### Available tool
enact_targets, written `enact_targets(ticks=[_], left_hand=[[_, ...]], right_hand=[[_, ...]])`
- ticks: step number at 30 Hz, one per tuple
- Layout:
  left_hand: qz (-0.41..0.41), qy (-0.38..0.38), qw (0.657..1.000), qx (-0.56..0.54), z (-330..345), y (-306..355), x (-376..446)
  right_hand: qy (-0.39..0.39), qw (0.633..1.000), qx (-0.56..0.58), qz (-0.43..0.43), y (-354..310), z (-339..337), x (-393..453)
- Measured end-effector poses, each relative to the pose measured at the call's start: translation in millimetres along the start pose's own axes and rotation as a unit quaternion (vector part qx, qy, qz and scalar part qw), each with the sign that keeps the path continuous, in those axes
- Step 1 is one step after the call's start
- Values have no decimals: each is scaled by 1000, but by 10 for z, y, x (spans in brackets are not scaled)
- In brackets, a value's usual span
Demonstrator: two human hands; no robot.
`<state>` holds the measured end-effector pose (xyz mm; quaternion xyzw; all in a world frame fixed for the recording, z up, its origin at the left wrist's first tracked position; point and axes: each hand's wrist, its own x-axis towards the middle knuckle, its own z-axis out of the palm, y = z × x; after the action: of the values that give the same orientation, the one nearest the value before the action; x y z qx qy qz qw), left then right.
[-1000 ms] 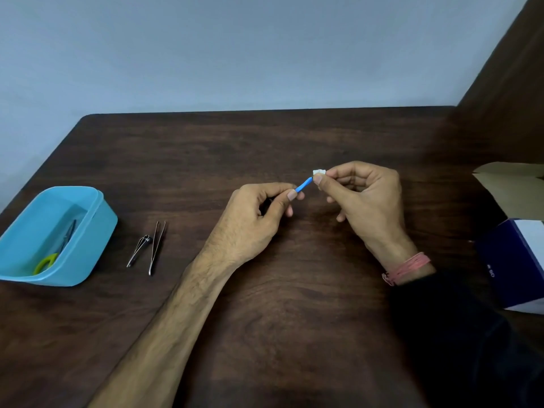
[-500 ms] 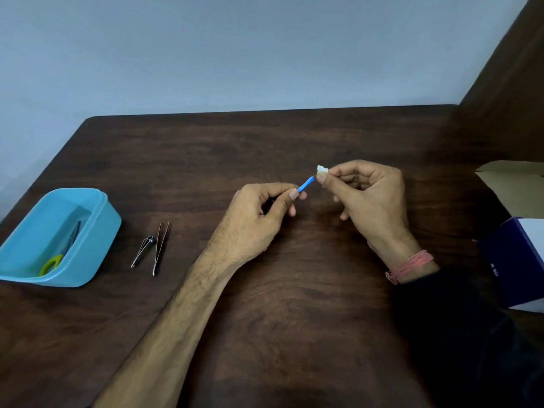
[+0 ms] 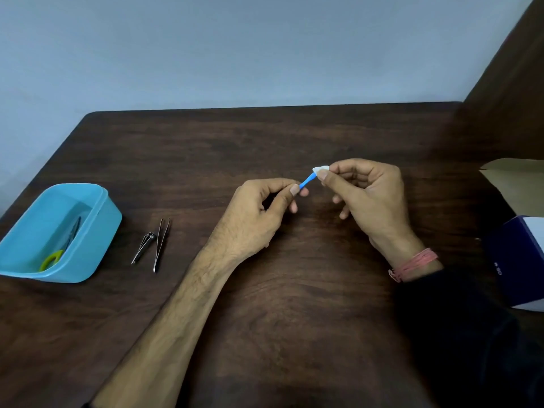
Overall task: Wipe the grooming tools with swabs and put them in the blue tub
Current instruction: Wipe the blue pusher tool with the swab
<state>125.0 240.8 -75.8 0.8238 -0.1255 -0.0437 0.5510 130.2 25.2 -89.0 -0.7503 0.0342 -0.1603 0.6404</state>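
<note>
both hands meet above the middle of the dark wooden table (image 3: 265, 290): the left hand (image 3: 259, 219) pinches a slim blue-handled grooming tool (image 3: 306, 181) between thumb and forefinger, most of its length hidden in the fist, and the right hand (image 3: 371, 198) pinches a small white swab (image 3: 321, 168) against the tool's far tip, its other fingers curled loosely

taking the light blue plastic tub (image 3: 97, 242) as the marker: it sits at the table's left edge, with green-handled scissors (image 3: 60, 247) already lying inside. just to its right, on the bare wood, lie a small metal nail clipper (image 3: 144, 247) and slim steel tweezers (image 3: 161, 244), side by side and apart from each other. the hands and the blue tool are well to the right of the tub. far beyond them, at the table's right edge, stands a dark blue and white cardboard box (image 3: 518, 260) with an open brown flap

the step looks like wiping the tool's tip. to do it well, i judge the left pinch should stay firm and roll the handle slowly, so the swab covers every side, while the right draws the swab along the stem with light pressure. too hard a squeeze could bend the thin stem or shred the swab
</note>
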Motion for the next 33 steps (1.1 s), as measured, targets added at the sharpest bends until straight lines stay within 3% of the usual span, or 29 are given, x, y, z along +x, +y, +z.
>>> enact_targets(ticks=[26, 33], left_hand=[[17, 7, 999, 27, -14, -51, -2], [-27, 27, 999, -33, 7, 11, 2]], right_hand=[[-5, 1000, -13, 0, -55, -16, -47], [30, 999, 19, -9, -36, -8, -33]])
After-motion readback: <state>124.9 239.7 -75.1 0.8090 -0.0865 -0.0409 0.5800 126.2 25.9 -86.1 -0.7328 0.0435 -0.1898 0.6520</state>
